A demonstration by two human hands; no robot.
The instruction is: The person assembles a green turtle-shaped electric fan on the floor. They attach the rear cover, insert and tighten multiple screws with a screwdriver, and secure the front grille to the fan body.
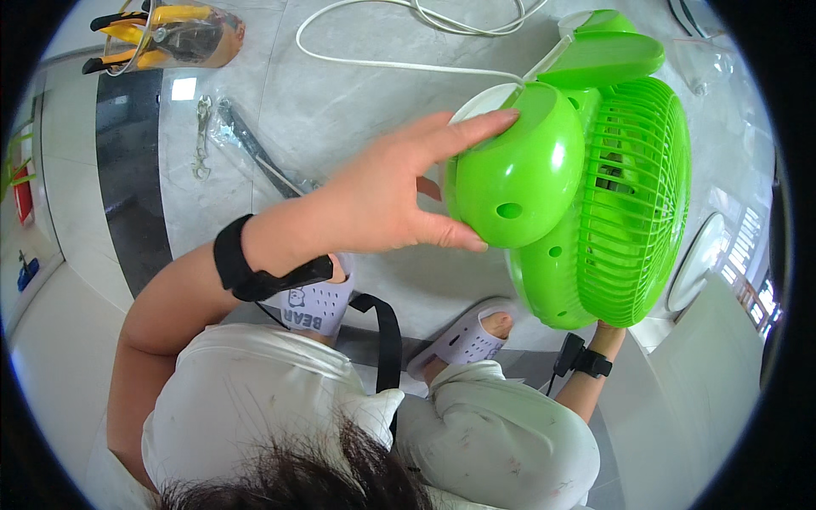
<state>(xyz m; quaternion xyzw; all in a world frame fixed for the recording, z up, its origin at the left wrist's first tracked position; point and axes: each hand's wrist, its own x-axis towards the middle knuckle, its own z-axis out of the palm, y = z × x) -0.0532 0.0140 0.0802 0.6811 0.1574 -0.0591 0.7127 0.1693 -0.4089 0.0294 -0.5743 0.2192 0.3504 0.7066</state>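
A bright green electric fan (557,195) lies tilted at the right of centre, its slatted round guard turned to the right. My left hand (382,183) is closed across the rounded back housing, the thumb low and the index finger on top; its other fingers are mostly hidden. At the guard's lower rim my right hand (609,328) reaches the fan from below. Its fingers disappear behind the guard, so their grip is out of sight. Beyond the housing extends the fan's green base (605,58), and a white cord (408,65) runs from it over the floor.
Pliers-like tools with yellow-black handles (136,38) sit in a clear container at the far left. On the grey tiles lie a small metal wrench (202,136) and a dark tool in plastic wrap (255,149). A white disc (697,262) stands at the right. My slippers (463,340) are below.
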